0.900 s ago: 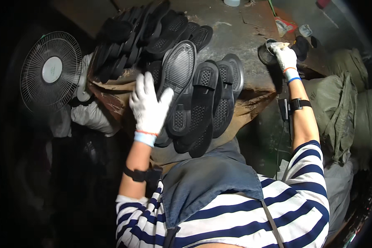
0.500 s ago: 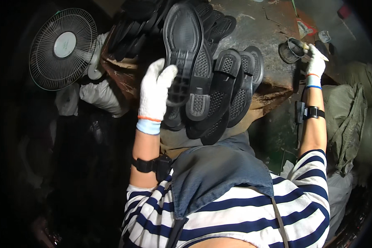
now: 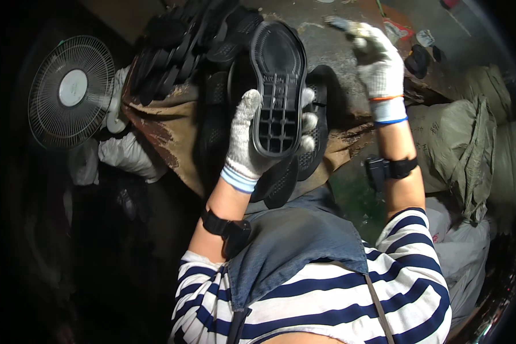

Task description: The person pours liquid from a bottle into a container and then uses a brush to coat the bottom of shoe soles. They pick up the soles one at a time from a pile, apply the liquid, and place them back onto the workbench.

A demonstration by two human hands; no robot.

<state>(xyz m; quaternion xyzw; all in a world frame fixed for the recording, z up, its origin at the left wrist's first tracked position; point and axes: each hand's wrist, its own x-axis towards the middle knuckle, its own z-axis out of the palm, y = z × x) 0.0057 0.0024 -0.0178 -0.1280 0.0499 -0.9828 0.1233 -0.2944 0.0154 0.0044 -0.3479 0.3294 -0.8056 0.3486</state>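
A black shoe sole is gripped upright in my gloved left hand. The thumb lies on its left edge, and the fingertips come round from behind on its right. Its hollow face, with a raised rim and a grid of ribs in the heel half, is turned up to me. Above and to the right, my gloved right hand is closed round a brush, whose dark tip points left, apart from the sole. More black soles with textured patches lie beneath the held one, partly hidden by it.
A heap of black soles lies at the back left of the worn worktable. Beyond my right hand stands a dark can. A fan is on the left, and large green sacks stand on the right.
My right hand has moved left from the can with the brush. My left hand has shifted right, and the sole in it now stands out clear over the others.
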